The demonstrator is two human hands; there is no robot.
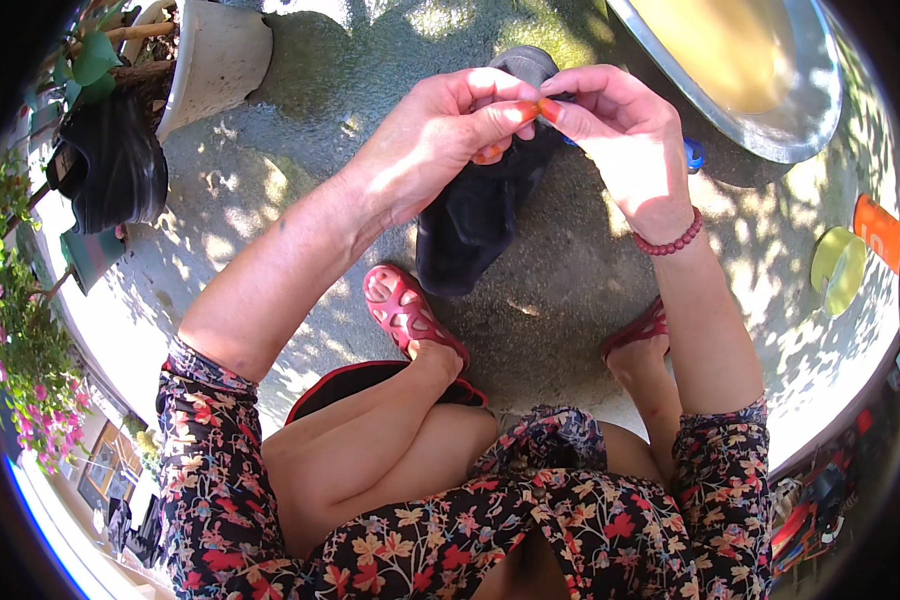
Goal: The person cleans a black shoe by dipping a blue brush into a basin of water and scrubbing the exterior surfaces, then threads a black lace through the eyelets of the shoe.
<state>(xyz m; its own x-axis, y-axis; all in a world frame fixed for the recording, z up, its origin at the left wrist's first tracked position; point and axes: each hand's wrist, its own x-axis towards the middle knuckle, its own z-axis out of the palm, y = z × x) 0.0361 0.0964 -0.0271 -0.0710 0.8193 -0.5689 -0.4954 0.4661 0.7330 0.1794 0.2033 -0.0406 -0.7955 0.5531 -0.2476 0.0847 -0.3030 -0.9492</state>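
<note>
My left hand (457, 127) and my right hand (630, 131) meet at the fingertips, thumbs and forefingers pinched together above the ground. Whatever may be between the fingertips is too small to make out. Orange stain or polish marks the thumbnails. Below the hands lies dark footwear (469, 232), seemingly a black shoe, its middle partly hidden by the hands and wrist. A blue object (694, 155) shows behind the right wrist, mostly covered by it.
A metal basin (784, 139) of cloudy yellowish water stands at the upper right. Another black shoe (112, 165) rests against a white plant pot (217, 67) on the left. A yellow-green ring-shaped object (838, 271) and an orange item (877, 232) lie on the right. The concrete ground (307, 180) looks wet in places.
</note>
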